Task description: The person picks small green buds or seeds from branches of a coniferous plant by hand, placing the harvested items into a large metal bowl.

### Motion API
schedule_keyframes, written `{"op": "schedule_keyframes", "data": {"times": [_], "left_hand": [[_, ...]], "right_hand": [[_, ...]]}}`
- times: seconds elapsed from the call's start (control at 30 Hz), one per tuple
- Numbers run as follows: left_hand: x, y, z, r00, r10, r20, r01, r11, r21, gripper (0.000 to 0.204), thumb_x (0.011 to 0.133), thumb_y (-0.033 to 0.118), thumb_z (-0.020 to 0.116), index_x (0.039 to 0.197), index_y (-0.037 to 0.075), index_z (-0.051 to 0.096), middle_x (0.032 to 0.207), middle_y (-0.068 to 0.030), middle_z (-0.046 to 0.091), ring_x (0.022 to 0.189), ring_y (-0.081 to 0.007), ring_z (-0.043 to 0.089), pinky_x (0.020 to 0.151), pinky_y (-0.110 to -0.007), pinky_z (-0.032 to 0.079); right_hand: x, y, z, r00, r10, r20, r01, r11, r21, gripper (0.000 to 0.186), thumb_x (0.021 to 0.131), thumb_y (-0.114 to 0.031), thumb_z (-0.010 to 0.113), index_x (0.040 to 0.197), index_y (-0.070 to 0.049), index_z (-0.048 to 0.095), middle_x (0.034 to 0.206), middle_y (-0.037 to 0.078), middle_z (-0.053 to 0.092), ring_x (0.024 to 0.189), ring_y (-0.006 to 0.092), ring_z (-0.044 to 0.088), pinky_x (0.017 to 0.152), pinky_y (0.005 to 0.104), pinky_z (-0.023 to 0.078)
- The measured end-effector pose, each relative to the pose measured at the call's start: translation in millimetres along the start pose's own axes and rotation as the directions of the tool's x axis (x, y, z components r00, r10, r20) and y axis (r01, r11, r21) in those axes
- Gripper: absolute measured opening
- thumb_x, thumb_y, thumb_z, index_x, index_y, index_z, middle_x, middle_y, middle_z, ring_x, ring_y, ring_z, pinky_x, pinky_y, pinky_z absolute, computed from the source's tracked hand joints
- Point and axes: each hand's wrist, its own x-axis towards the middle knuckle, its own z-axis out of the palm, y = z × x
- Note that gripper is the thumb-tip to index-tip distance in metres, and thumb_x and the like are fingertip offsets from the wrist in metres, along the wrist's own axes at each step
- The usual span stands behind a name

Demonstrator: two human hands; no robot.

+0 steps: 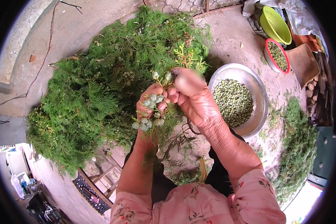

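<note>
My left hand (147, 98) is closed round a leafy conifer sprig that carries several pale blue-green cones (152, 100). Cones and green foliage hang out below its fingers. My right hand (196, 102) meets it from the right, thumb and fingers pinched on the upper end of the same sprig, beside more cones. Part of that hand is blurred. Right of my right forearm stands a wide metal basin (263, 95) holding many loose green cones (233, 100). Beyond and left of my hands lies a big heap of cut conifer branches (97, 89).
At the far right are a red-rimmed bowl (267, 52) of cones, a yellow-green basin (274, 26) and a brown tray-like piece (305, 65). Stacked wood (319, 89) and more cut greenery (296, 145) lie along the right. A small wooden stool (95, 190) is at lower left.
</note>
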Motion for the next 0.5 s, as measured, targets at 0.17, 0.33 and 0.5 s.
{"op": "schedule_keyframes", "data": {"times": [0.17, 0.33, 0.5], "left_hand": [[3, 9, -14, 0.972, -0.119, 0.204, 0.125, 0.992, -0.018, 0.021, 0.075, 0.014, 0.052, 0.091, 0.0, 0.056, 0.076, -0.0075, 0.05, 0.056, -0.0121, 0.043, 0.05, -0.02, 0.035], [1, 0, 1, 0.977, 0.079, 0.199, -0.077, 0.997, -0.016, 0.019, 0.074, 0.014, 0.053, 0.085, -0.001, 0.056, 0.078, -0.0081, 0.05, 0.057, -0.0116, 0.043, 0.049, -0.019, 0.033], [-4, 5, 12, 0.986, 0.116, 0.119, -0.144, 0.953, 0.266, 0.025, 0.074, 0.014, 0.052, 0.092, -0.001, 0.058, 0.079, -0.0104, 0.05, 0.055, -0.0127, 0.044, 0.048, -0.022, 0.036]], "right_hand": [[5, 8, -7, 0.99, -0.01, -0.137, 0.031, 0.988, 0.151, 0.015, 0.085, -0.006, 0.053, 0.098, 0.0, 0.054, 0.072, 0.007, 0.056, 0.058, 0.0147, 0.051, 0.053, 0.0268, 0.044], [0, -9, 1, 0.996, -0.067, -0.051, 0.065, 0.997, -0.036, 0.019, 0.085, -0.015, 0.054, 0.099, -0.002, 0.056, 0.077, 0.005, 0.056, 0.058, 0.0111, 0.049, 0.049, 0.0217, 0.04], [-3, -1, 6, 0.986, -0.145, 0.084, 0.166, 0.926, -0.34, 0.027, 0.08, -0.01, 0.061, 0.105, -0.001, 0.055, 0.069, 0.001, 0.056, 0.051, 0.0052, 0.043, 0.046, 0.0186, 0.041]]}}
